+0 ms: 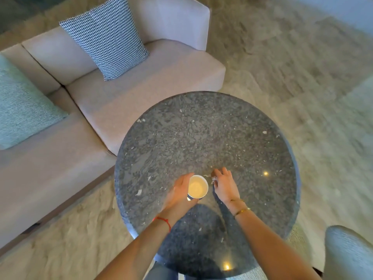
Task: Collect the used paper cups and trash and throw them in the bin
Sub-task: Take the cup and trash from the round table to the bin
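Observation:
A white paper cup (197, 186) stands upright near the front of a round dark stone table (205, 138), its inside pale and yellowish. My left hand (179, 191) wraps around the cup's left side and holds it. Just right of the cup, my right hand (225, 183) rests on the tabletop with its fingers curled over a small crumpled scrap of white trash (213, 178). Most of that scrap is hidden under the fingers. No bin is in view.
A beige sofa (125, 93) runs along the left and behind the table, with a black-and-white patterned cushion (107, 39) and a green cushion (24, 110). A shaggy rug (302, 77) covers the floor. A grey chair (347, 253) sits at the lower right.

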{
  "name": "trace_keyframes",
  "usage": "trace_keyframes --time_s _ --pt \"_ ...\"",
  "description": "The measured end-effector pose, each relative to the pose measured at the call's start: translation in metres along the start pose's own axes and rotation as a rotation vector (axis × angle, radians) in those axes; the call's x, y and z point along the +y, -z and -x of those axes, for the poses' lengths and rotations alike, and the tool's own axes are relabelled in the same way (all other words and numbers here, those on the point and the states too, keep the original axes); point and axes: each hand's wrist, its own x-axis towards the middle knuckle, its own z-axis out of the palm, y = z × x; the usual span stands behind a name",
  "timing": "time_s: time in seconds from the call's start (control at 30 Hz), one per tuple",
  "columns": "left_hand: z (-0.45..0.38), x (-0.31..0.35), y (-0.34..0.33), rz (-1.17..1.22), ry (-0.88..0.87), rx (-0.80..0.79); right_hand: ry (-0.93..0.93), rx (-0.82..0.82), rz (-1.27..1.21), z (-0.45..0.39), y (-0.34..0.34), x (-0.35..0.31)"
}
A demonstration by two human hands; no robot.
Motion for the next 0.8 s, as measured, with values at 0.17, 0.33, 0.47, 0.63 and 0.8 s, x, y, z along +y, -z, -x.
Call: trace_keyframes --time_s 0.17,0.33,0.47,0.63,0.8 --pt "0.0 0.006 0.005 0.026 0.005 0.015 -0.033 0.039 -0.114 0.003 0.005 0.007" --pt "0.011 0.01 0.019 0.05 -0.071 0.077 -0.049 0.176 -0.235 0.031 0.025 0.002" --pt "0.033 0.011 0.032 0.074 -0.143 0.111 -0.057 0.244 -0.28 0.074 0.039 -0.005" --pt "0.072 0.001 0.042 0.091 -0.237 0.109 -0.122 0.334 -0.369 0.14 0.046 -0.017" --pt "0.114 -0.011 0.054 0.103 -0.314 0.053 -0.191 0.426 -0.389 0.208 0.038 -0.039"
